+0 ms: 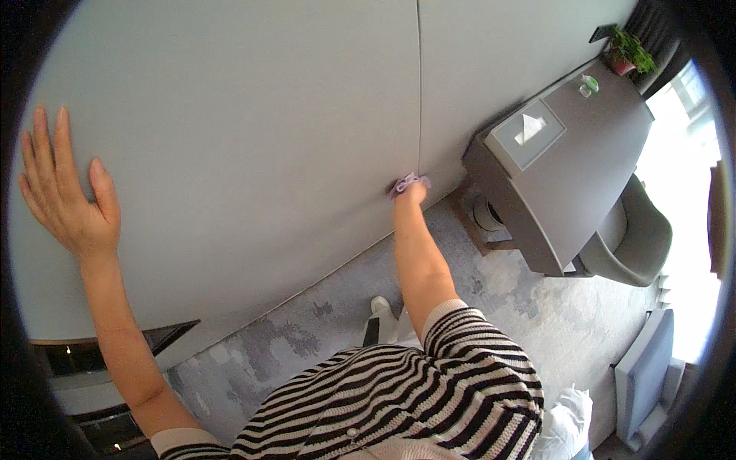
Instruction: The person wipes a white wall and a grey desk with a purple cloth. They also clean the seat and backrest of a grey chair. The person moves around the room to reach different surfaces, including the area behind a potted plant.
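Observation:
My left hand (73, 195) lies flat against the pale grey wall panel (253, 115), its fingers stretched upward and the thumb apart; nothing is in it. Lower down and to the right, my right hand (416, 192) is closed on a crumpled purple cloth (406, 182). The cloth is pressed to the wall near the vertical seam, a little above the floor. Part of the cloth is hidden by the hand.
To the right stands a dark desk (590, 169) bearing a tissue box (527, 134), a small green-topped bottle (588, 86) and a potted plant (630, 54). A grey chair (644, 238) and a round bin (487, 213) are by it. Patterned carpet (268, 360) runs along the wall.

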`<state>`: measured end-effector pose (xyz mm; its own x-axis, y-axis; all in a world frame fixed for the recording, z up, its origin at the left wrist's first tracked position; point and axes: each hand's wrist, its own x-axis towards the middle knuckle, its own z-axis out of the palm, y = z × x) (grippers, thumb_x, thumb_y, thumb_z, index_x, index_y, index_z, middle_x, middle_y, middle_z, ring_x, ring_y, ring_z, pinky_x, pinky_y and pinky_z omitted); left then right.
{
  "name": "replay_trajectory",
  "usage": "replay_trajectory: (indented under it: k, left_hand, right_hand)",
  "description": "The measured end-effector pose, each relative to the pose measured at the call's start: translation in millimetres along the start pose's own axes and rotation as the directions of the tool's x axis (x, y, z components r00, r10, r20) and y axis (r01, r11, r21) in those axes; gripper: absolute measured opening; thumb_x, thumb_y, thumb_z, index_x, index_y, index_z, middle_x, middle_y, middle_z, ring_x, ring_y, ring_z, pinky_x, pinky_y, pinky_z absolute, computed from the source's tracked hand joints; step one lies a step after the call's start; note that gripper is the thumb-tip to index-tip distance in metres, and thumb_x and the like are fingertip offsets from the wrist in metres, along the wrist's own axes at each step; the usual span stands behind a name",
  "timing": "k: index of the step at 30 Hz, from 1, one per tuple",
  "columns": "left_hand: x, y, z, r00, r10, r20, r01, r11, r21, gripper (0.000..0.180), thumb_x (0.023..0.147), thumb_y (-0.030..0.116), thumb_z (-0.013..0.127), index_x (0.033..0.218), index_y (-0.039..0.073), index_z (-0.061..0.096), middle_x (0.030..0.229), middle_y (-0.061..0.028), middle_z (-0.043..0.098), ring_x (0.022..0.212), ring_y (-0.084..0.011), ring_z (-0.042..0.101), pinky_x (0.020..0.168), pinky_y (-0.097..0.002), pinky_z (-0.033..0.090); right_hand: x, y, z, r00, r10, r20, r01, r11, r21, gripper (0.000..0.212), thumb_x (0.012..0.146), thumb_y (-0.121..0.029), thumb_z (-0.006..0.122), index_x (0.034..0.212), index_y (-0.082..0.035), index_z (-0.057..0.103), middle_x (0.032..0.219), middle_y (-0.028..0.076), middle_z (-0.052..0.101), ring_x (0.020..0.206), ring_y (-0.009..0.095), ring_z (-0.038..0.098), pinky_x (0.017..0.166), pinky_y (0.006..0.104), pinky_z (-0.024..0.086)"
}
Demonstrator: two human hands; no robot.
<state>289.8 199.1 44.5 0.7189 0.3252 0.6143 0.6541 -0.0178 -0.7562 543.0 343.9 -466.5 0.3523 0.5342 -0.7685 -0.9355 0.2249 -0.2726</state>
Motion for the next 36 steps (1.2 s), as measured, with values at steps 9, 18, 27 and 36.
replay_trajectory:
  k: [9,18,27,36]
  left_hand:
    - [-5.0,1.1,-2.7,1.0,-0.031,0.003,0.031,0.999,-0.014,0.055,0.086,0.023,0.053,0.14,0.024,0.042,0.147,-0.0002,0.036,0.138,-0.022,0.028,0.111,-0.0494,0.019]
    - [-13.5,-5.4,-2.0,0.992,-0.037,0.117,0.037,0.999,0.001,0.054,0.087,0.024,0.052,0.14,0.021,0.041,0.147,-0.0016,0.036,0.138,-0.0223,0.029,0.112,-0.0473,0.019]
    - [-7.1,-3.1,-3.3,0.997,0.06,0.043,-0.059,0.998,-0.02,0.051,0.088,0.02,0.054,0.138,0.015,0.044,0.143,-0.0055,0.041,0.135,-0.0218,0.034,0.11,-0.0427,0.024]
    - [-44.5,-7.2,-2.7,0.998,0.057,0.014,-0.055,0.996,-0.073,0.052,0.083,0.01,0.046,0.135,0.008,0.045,0.144,-0.0144,0.038,0.137,-0.031,0.03,0.112,-0.0488,0.019]
  right_hand:
    - [-204.8,-215.3,304.4,-0.279,-0.654,0.703,0.904,0.067,0.422,0.036,0.092,-0.007,0.045,0.128,-0.004,0.048,0.117,0.012,0.052,0.104,0.023,0.048,0.087,0.0343,0.041]
    - [-28.4,-140.3,179.4,0.151,-0.762,0.63,0.973,0.228,0.042,0.044,0.09,-0.008,0.043,0.133,0.002,0.042,0.141,0.02,0.04,0.131,0.032,0.036,0.109,0.0401,0.027]
    - [5.7,71.3,-135.9,0.965,0.26,-0.025,-0.243,0.856,-0.457,0.025,0.092,-0.021,0.048,0.104,-0.003,0.061,0.1,0.014,0.064,0.091,0.028,0.062,0.068,0.0456,0.05]
    - [-27.1,-37.8,-36.0,0.901,0.389,0.194,-0.349,0.913,-0.213,0.039,0.093,-0.02,0.03,0.12,-0.001,0.05,0.125,0.018,0.052,0.116,0.033,0.05,0.099,0.0545,0.041]
